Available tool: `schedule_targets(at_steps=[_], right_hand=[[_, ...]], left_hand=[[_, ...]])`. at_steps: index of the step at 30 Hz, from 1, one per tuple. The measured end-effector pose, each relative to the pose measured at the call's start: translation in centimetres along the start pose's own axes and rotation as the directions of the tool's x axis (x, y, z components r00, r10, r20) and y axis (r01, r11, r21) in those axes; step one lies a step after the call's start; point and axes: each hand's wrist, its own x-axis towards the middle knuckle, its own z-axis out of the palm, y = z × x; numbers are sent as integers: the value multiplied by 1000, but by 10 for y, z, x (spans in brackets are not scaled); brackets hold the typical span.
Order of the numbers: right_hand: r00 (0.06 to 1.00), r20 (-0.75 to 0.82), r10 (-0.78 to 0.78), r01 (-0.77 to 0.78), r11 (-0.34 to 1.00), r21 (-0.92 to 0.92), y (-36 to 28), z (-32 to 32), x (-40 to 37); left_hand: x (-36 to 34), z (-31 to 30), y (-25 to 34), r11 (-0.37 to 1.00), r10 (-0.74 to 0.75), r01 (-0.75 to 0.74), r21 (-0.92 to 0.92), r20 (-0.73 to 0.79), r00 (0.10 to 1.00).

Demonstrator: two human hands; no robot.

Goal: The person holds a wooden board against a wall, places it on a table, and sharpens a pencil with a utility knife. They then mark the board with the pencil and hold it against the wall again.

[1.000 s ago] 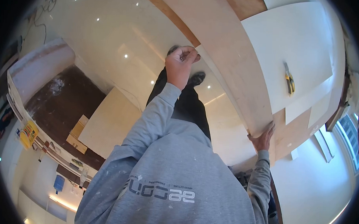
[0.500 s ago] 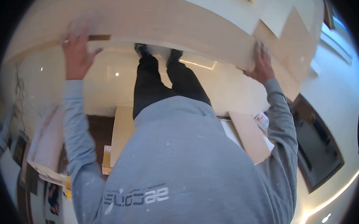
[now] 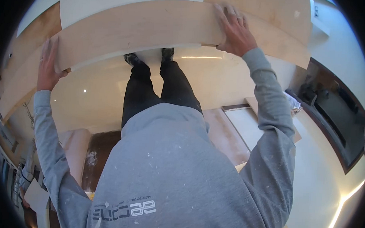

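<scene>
A long, pale wooden board (image 3: 141, 24) stretches across the upper part of the head view, its near edge above my shoes. My left hand (image 3: 50, 67) is at the board's left part, fingers laid over its face and thumb tucked against the near edge. Farther right, my right hand (image 3: 237, 33) has its fingers stretched over the board and its thumb at the near edge, gripping it. A white panel (image 3: 130, 1) and a wider light-wood sheet (image 3: 272, 14) lie beyond the board. What supports them underneath is hidden.
Beneath me the glossy pale floor (image 3: 98, 86) reflects lights. A white panel (image 3: 245, 127) and pinkish boards (image 3: 226, 130) lie behind me to the right, near a dark-framed recess (image 3: 333, 112). At left rear are a dark brown surface (image 3: 101, 155) and loose cables (image 3: 29, 113).
Both hands now sit farther left in view, the right one also higher. My left thumb has come against the board's edge. The view has shifted, showing more white panel beyond the board.
</scene>
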Motion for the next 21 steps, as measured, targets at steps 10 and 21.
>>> schedule_targets(at_steps=[10, 21], right_hand=[[566, 83, 821, -196, 37, 980, -129, 81, -92], [476, 594, 649, 256, -748, 612, -171, 69, -45]], left_hand=[[1, -1, 5, 997, 37, -36, 62, -20, 999], [0, -8, 23, 999, 43, -42, 25, -18, 999]])
